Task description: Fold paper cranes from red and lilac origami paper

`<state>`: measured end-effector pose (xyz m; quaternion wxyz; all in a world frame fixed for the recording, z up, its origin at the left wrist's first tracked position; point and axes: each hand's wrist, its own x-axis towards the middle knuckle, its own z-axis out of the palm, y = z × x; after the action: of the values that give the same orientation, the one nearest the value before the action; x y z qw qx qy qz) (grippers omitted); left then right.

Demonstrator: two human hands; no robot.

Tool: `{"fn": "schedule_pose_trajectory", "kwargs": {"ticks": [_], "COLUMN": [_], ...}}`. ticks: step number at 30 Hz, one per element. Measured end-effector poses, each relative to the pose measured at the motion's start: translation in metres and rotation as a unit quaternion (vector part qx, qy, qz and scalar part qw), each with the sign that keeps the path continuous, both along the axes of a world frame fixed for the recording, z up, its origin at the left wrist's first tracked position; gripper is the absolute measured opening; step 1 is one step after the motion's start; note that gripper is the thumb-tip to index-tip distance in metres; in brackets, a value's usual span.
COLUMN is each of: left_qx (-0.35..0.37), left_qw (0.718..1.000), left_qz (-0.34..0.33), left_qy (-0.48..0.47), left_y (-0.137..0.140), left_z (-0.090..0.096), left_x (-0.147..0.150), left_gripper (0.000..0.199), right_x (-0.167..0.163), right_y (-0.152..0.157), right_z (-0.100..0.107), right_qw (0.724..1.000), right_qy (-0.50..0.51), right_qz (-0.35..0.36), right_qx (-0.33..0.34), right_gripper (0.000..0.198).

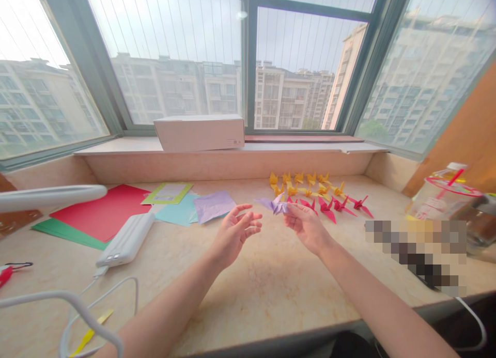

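- Paper crane (277, 205), folded in lavender, is raised off the counter between the two hands, nearer the right one.
- Right hand (304, 224) pinches the crane by its near end between thumb and fingers.
- Left hand (239, 231) holds nothing; its fingers are loosely curled and the thumb stands apart, just beside the crane's other end.
- Red origami cranes (326, 209) line up in a row just beyond the right hand and out to its right, some partly hidden.
- Yellow origami cranes (311, 179) fill two rows behind the red ones, farther from the hands.
- Lavender paper (214, 206) lies just beyond the left hand, overlapping light blue paper (174, 211), with a green-bordered packet (166, 193) farther left.
- Red sheet (112, 205) rests over a green sheet (64, 233), well left of the left hand.
- White power bank (129, 239), joined to a cable, lies left of the left hand.
- Marble-patterned counter (263, 275) spreads beneath both hands.
- White carton (199, 133) stands on the sill beyond them.
- Plastic cup (432, 203) with a red straw stands well right of the right hand.
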<state>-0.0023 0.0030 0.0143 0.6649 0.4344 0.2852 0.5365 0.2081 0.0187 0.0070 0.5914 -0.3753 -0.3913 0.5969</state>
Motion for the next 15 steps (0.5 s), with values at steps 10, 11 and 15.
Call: {"fn": "schedule_pose_trajectory", "kwargs": {"ticks": [10,11,15], "left_qx": [0.129,0.138,0.157], "left_qw": [0.969,0.965,0.959], "left_qz": [0.074,0.086,0.106], "left_qy": [0.198,0.204,0.213], "left_y": [-0.001,0.001,0.004], "left_z": [-0.014,-0.015,-0.017], "left_x": [0.008,0.008,0.005], "left_gripper": [0.041,0.041,0.040], "right_x": [-0.022,-0.024,-0.029], "right_y": [-0.006,-0.008,-0.016], "right_z": [-0.015,-0.015,-0.010], "right_qw": [0.992,0.989,0.973], "right_qy": [-0.111,-0.132,-0.199], "right_qz": [0.035,0.045,0.073], "right_qx": [0.042,0.053,0.089], "right_gripper": [0.032,0.032,0.030]}}
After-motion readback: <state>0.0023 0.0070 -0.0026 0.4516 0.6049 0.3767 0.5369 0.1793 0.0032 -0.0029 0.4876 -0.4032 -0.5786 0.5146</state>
